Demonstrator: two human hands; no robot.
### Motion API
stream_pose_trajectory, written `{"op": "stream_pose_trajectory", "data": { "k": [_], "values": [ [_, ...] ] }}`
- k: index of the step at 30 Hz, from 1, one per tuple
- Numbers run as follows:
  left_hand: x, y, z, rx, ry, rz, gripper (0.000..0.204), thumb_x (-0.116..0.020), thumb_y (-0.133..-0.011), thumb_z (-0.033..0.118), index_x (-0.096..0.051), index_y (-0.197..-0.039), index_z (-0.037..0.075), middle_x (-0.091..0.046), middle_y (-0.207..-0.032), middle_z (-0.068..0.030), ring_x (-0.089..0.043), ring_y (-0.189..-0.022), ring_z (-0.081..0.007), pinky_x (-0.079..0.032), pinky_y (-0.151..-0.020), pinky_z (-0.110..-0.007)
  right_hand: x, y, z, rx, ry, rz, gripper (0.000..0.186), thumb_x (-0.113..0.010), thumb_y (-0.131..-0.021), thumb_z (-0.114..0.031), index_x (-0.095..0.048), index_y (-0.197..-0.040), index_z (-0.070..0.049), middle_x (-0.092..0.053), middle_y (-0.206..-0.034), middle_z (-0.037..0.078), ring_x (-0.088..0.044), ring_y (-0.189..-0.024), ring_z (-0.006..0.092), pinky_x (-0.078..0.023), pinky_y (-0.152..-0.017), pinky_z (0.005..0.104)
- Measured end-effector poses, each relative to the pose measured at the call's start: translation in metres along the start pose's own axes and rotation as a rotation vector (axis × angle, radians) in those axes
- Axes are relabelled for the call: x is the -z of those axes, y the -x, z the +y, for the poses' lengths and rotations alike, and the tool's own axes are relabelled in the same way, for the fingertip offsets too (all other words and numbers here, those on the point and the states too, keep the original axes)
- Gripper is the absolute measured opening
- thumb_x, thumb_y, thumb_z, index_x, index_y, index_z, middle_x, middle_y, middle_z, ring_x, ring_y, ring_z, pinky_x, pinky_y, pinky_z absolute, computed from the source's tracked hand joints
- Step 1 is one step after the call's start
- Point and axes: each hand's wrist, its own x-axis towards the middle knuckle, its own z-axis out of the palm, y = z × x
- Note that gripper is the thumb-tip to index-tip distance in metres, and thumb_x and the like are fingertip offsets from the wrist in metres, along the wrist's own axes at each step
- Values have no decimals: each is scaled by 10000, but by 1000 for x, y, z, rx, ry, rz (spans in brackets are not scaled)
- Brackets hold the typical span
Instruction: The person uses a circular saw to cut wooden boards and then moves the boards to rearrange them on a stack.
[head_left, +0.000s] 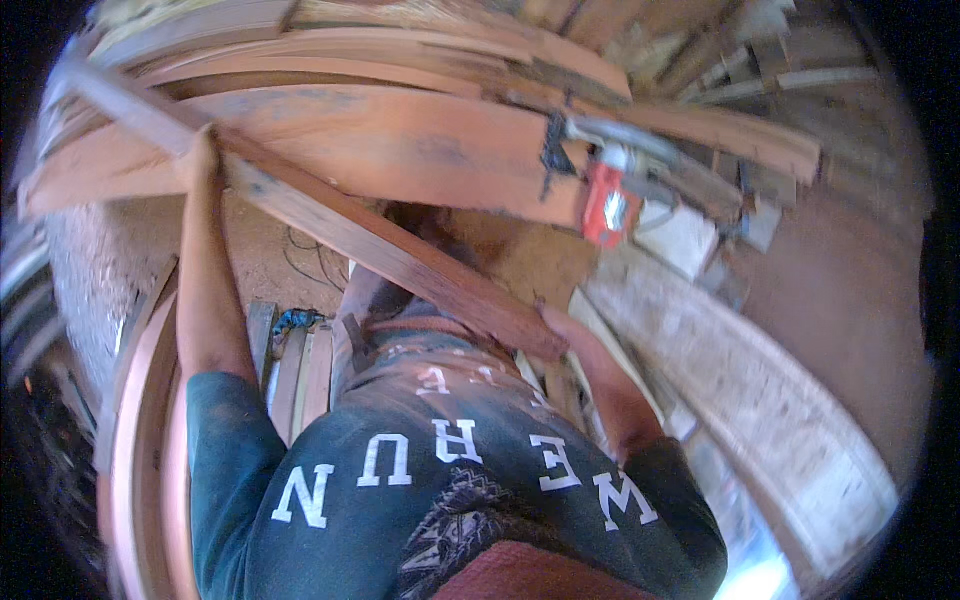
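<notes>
A long reddish-brown wooden beam (370,240) slants across in front of me, its far end at the upper left and its near end beside my right hip. My left hand (203,158) grips it toward the far end. At the near end, my right hand (556,328) holds the beam from its right side; the fingers are partly hidden. Beyond the beam lies a wide, flat orange-brown plank (400,140). On the plank's right end rests a red power tool (606,205), blurred, with black and grey parts.
More boards (350,50) are stacked behind the plank. A pale worn board (750,400) runs along my right. Upright wood pieces (140,450) stand at the left, close to a blue object (297,319). A dark cable (305,262) lies on the sandy ground (265,235).
</notes>
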Motion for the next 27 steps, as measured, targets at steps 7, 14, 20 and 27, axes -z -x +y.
{"op": "stream_pose_trajectory", "data": {
  "k": [7,14,20,27],
  "values": [
    [-44,49,39,-167,-289,387,752,-845,-766,296,-616,-1316,-165,-716,-1248,-219,-710,-1101,-304,-550,-958,-427,-14,42,-26,116,285,99,544,-380,-1117,-389,-698,-1288,18,-744,-1200,170,-711,-1052,275,-516,-958,468],
    [21,-22,-8,18,80,-171,634,-762,-836,407,-686,-1199,-107,-730,-1159,-240,-709,-1019,-323,-559,-900,-428,20,-19,3,211,285,93,464,-399,-1107,-296,-685,-1296,17,-752,-1181,155,-724,-1047,260,-566,-938,449],
    [-79,71,39,-318,-206,419,568,-787,-743,173,-600,-1209,-93,-716,-1080,-195,-709,-952,-334,-572,-861,-442,2,13,-5,130,94,-74,448,-401,-1108,-318,-679,-1291,-18,-762,-1141,136,-736,-961,276,-589,-893,455],
    [-96,138,37,-177,-258,608,854,-797,-694,243,-449,-1410,-66,-652,-1318,-313,-641,-1250,-442,-502,-1083,-438,64,5,-2,20,153,-185,447,-413,-1101,-355,-703,-1256,-53,-775,-1094,108,-746,-898,246,-599,-826,438]
  ]
}}
